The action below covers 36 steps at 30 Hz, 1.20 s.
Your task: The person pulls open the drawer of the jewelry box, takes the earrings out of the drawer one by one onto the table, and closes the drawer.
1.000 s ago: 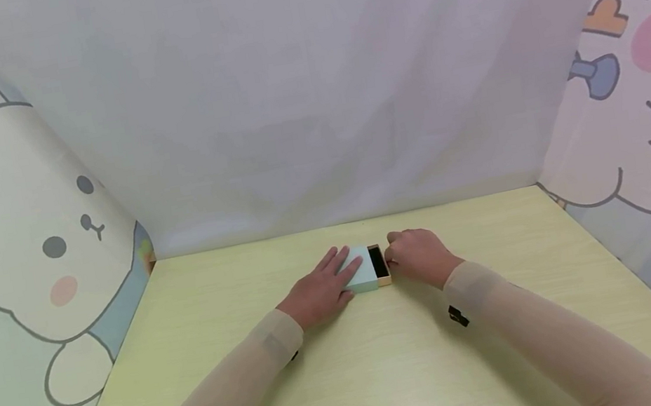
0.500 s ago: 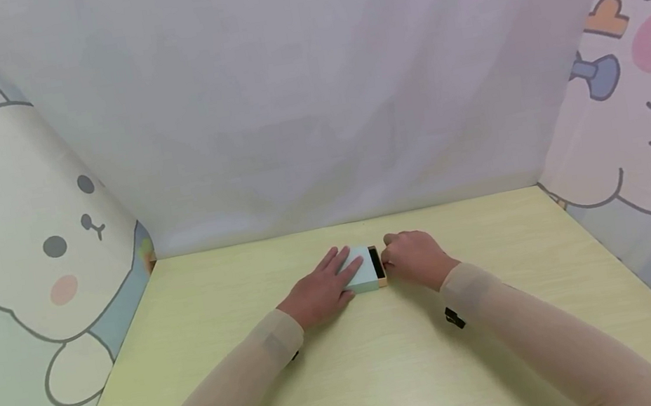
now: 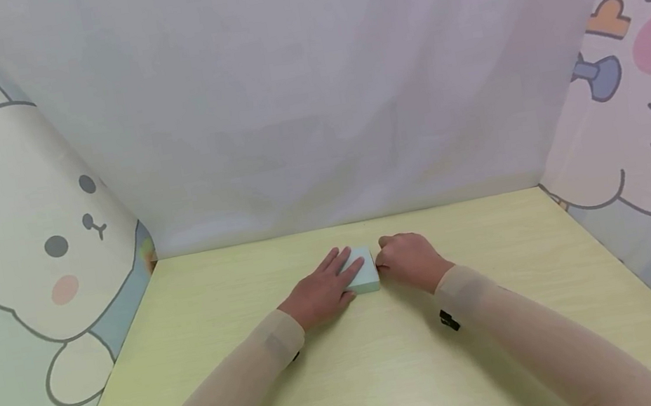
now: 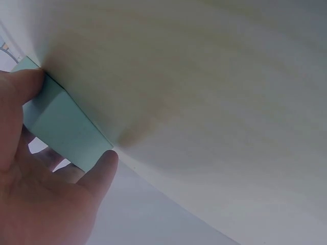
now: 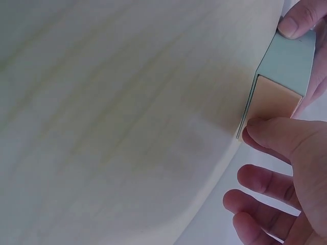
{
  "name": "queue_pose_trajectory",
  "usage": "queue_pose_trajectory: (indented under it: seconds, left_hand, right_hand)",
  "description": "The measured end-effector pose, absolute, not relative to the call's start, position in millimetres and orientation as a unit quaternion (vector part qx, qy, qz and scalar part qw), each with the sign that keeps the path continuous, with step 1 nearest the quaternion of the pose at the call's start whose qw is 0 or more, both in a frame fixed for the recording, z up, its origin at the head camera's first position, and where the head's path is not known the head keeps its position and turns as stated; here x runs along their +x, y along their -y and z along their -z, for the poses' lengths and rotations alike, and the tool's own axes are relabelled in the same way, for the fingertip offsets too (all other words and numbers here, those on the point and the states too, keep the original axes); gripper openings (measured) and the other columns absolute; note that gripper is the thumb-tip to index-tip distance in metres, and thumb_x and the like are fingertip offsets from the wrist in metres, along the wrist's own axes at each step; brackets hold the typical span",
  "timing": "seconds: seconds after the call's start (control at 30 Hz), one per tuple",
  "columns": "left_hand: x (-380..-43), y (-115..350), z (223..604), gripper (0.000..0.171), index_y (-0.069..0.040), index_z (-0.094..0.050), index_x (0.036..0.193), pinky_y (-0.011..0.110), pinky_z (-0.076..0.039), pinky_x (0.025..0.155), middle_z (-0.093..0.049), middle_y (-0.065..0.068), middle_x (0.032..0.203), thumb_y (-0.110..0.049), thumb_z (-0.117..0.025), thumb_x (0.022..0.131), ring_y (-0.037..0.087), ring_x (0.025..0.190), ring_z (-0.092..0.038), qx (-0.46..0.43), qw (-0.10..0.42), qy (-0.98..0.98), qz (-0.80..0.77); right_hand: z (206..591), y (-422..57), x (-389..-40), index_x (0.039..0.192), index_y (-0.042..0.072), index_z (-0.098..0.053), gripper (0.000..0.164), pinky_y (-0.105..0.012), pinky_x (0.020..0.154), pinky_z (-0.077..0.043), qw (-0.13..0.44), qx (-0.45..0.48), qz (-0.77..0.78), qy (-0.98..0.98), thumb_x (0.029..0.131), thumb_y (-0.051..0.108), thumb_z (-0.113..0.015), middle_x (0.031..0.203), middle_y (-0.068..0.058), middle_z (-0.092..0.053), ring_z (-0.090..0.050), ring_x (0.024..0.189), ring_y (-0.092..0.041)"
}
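Note:
A small pale-green box (image 3: 365,271) lies near the far side of the table. Its tan drawer (image 5: 273,99) sits almost flush inside the sleeve, its end facing right. My left hand (image 3: 319,294) steadies the sleeve, fingers spread over the top and thumb along the near side. In the left wrist view, the thumb and another finger (image 4: 104,166) lie at separate corners of the box. At the right end is my right hand (image 3: 411,262), thumb and index finger together on the drawer's end. Its other fingers (image 5: 260,204) curl loosely beside the box. Whether they pinch a tab is hidden.
The light wooden table (image 3: 354,383) ends at a pale curtain (image 3: 313,127) behind the box. Printed cartoon panels stand at left and right. A black wrist device (image 3: 449,320) hangs under the right sleeve.
The drawer has slid left into the sleeve, and its dark inside no longer shows. My right hand has moved left with it, while my left hand has stayed on the box.

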State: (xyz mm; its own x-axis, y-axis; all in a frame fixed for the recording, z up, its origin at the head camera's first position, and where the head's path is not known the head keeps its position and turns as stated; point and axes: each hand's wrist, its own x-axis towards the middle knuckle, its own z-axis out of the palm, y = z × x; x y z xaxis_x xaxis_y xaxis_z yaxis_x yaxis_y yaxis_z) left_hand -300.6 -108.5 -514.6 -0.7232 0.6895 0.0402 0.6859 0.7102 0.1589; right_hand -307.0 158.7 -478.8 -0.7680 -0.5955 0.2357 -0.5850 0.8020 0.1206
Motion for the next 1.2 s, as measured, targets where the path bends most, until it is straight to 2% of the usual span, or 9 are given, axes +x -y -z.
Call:
queue_pose_trajectory:
  seconds: [0.13,0.27,0.37,0.5,0.63,0.8,0.87,1.03,1.2]
  left_hand:
    - [-295,106,503,0.073,-0.019,-0.037,0.187,0.060,-0.061,0.127,-0.033,0.020,0.195,-0.033,-0.067,0.122,0.047,0.183,-0.031,0.372,0.024,-0.924,-0.091]
    - [-308,110,529,0.072,-0.026,-0.030,0.189,0.055,-0.064,0.124,-0.033,0.016,0.196,-0.038,-0.059,0.125,0.042,0.184,-0.032,0.380,-0.008,-0.922,-0.077]
    - [-313,111,536,0.073,-0.029,-0.028,0.190,0.055,-0.063,0.126,-0.030,0.014,0.198,-0.041,-0.059,0.125,0.041,0.185,-0.030,0.381,-0.010,-0.922,-0.076]
    - [-307,108,525,0.076,-0.028,-0.030,0.190,0.057,-0.060,0.130,-0.028,0.015,0.198,-0.043,-0.063,0.123,0.042,0.186,-0.026,0.374,0.000,-0.924,-0.074]
    - [-303,107,521,0.074,-0.027,-0.030,0.189,0.054,-0.064,0.126,-0.031,0.014,0.197,-0.041,-0.061,0.124,0.040,0.185,-0.029,0.375,-0.008,-0.924,-0.069]
    - [-289,103,497,0.072,-0.018,-0.039,0.186,0.059,-0.063,0.124,-0.035,0.020,0.195,-0.033,-0.068,0.122,0.047,0.183,-0.033,0.370,0.023,-0.925,-0.084]
    - [-285,102,490,0.072,-0.016,-0.039,0.186,0.057,-0.062,0.126,-0.034,0.020,0.195,-0.032,-0.068,0.122,0.046,0.183,-0.032,0.362,0.029,-0.929,-0.070]
    - [-285,103,485,0.072,-0.019,-0.040,0.186,0.051,-0.061,0.129,-0.035,0.016,0.196,-0.035,-0.068,0.122,0.042,0.183,-0.034,0.351,0.027,-0.935,-0.027]
    - [-287,104,482,0.074,-0.020,-0.043,0.185,0.056,-0.061,0.129,-0.040,0.015,0.193,-0.037,-0.074,0.119,0.041,0.180,-0.040,0.356,0.041,-0.933,-0.035]
  right_hand:
    - [483,-158,-309,0.092,0.022,-0.094,0.011,-0.028,0.059,-0.047,0.143,0.318,0.022,0.937,0.103,0.024,-0.094,0.076,0.002,-0.061,-0.044,0.062,-0.012]
    - [484,-157,-308,0.089,0.022,-0.093,0.013,-0.027,0.059,-0.048,0.151,0.322,0.028,0.934,0.102,0.024,-0.094,0.076,0.003,-0.060,-0.043,0.061,-0.011]
    - [482,-156,-307,0.087,0.021,-0.092,0.015,-0.026,0.059,-0.047,0.153,0.325,0.028,0.933,0.102,0.021,-0.094,0.076,0.003,-0.061,-0.043,0.062,-0.011]
    - [481,-153,-306,0.085,0.019,-0.091,0.018,-0.027,0.059,-0.048,0.155,0.327,0.029,0.932,0.103,0.017,-0.092,0.077,0.002,-0.063,-0.043,0.062,-0.012]
    - [481,-153,-306,0.085,0.018,-0.091,0.018,-0.028,0.059,-0.049,0.153,0.324,0.028,0.933,0.103,0.016,-0.092,0.078,0.001,-0.063,-0.044,0.062,-0.012]
    - [483,-154,-305,0.088,0.018,-0.092,0.015,-0.028,0.059,-0.050,0.151,0.320,0.028,0.935,0.103,0.017,-0.092,0.077,0.001,-0.063,-0.045,0.061,-0.012]
    - [484,-154,-305,0.090,0.018,-0.093,0.013,-0.027,0.059,-0.050,0.151,0.319,0.028,0.935,0.103,0.018,-0.092,0.077,0.001,-0.063,-0.046,0.061,-0.012]
    - [486,-152,-308,0.092,0.020,-0.094,0.011,-0.028,0.059,-0.053,0.153,0.318,0.031,0.935,0.103,0.020,-0.093,0.076,0.000,-0.064,-0.048,0.061,-0.013]
    - [490,-152,-307,0.095,0.021,-0.094,0.011,-0.029,0.059,-0.053,0.118,0.305,0.019,0.945,0.105,0.021,-0.091,0.077,0.000,-0.063,-0.050,0.062,-0.014]
